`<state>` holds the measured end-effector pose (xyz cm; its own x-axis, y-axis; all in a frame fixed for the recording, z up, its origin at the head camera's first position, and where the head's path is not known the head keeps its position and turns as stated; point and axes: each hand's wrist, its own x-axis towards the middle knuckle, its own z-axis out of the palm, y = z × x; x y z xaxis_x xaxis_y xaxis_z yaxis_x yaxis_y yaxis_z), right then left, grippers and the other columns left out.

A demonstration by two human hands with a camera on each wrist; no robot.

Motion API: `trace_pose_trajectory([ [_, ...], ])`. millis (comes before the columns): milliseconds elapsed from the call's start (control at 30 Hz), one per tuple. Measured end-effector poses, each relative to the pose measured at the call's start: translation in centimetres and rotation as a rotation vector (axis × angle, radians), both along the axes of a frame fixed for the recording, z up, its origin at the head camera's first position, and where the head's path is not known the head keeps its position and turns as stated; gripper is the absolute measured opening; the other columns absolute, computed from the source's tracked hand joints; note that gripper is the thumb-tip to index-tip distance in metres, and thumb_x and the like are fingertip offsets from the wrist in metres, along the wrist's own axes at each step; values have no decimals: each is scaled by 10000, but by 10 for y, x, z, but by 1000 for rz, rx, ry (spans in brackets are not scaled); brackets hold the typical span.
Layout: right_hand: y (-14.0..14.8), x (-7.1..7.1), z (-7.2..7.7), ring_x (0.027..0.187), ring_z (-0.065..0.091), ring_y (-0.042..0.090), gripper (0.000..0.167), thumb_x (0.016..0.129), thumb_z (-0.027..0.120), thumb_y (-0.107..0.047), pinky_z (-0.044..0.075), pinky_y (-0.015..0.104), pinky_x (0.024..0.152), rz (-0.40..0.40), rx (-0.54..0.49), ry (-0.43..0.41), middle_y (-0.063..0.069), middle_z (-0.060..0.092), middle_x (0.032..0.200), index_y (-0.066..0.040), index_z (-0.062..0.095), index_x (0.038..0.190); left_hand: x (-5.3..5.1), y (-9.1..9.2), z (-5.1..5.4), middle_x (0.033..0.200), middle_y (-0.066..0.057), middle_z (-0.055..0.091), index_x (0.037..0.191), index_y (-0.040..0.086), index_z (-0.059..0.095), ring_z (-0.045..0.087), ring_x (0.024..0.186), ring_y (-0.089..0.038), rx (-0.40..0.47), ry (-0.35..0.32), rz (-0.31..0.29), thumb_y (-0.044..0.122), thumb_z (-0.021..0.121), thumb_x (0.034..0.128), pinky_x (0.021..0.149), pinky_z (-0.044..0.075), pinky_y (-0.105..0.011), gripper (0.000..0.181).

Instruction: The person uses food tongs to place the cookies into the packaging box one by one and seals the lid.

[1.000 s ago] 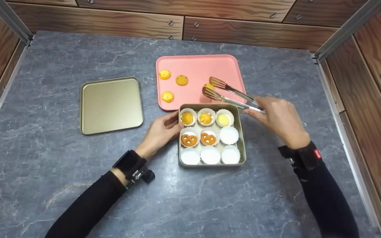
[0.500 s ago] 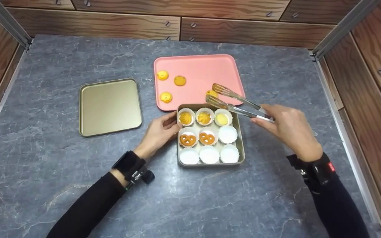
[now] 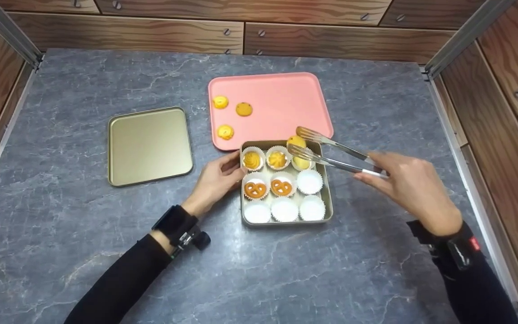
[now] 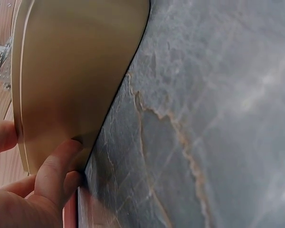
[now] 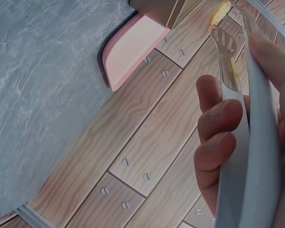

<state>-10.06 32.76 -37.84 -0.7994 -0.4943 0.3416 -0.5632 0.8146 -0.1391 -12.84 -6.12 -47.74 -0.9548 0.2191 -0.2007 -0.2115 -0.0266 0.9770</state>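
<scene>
With fingers against its outer wall and thumb at the rim, my left hand (image 3: 214, 182) holds the left side of a square gold tin (image 3: 287, 224). My right hand (image 3: 409, 186) grips metal tongs (image 3: 340, 164) with slotted ends. Pinched between those ends is a round yellow cookie (image 3: 296, 142), above the tin's back right corner. White paper cups fill the tin. The back row holds two swirled cookies (image 3: 277, 159) and a pale yellow piece (image 3: 301, 162), partly covered by the tongs. Two pretzels (image 3: 255, 190) sit in the middle row; the other cups look empty.
A pink tray (image 3: 281, 99) lies behind the tin, bearing two yellow swirled cookies (image 3: 225, 132) and a brown round cookie (image 3: 243, 109). The gold lid (image 3: 150, 146) lies to the left on the grey marbled table (image 3: 196, 288). Wood-patterned panels (image 3: 124, 33) enclose the table.
My right hand has moved right and toward me. The tongs have carried the round cookie from the pink tray to above the tin's back right corner. My left hand stays at the tin.
</scene>
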Motion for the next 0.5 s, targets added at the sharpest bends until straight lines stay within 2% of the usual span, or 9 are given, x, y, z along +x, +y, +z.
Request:
trace_pose_trajectory([
  [133, 7, 6, 4, 511, 534, 108, 407, 829, 863, -336, 468, 287, 398, 10, 31, -4, 12, 674, 715, -70, 749, 1116, 0, 0, 1, 1552, -226, 467, 1540, -23, 421, 558, 1351, -330, -9, -17, -8, 46, 689, 966, 1034, 563, -300, 637],
  [333, 13, 13, 11, 493, 507, 84, 384, 825, 855, -388, 425, 244, 384, 24, 101, 7, 13, 683, 720, -81, 744, 1027, 0, -2, 2, 1541, -236, 477, 1544, -25, 410, 557, 1353, -326, -10, -24, -6, 43, 687, 963, 1033, 561, -291, 647],
  [500, 15, 18, 14, 479, 511, 87, 433, 840, 825, -439, 393, 216, 371, 50, 137, 25, 45, 711, 751, -69, 746, 1051, 0, -2, 2, 1542, -241, 473, 1551, -30, 389, 541, 1371, -324, -28, -26, -16, 59, 686, 963, 1045, 552, -288, 665],
])
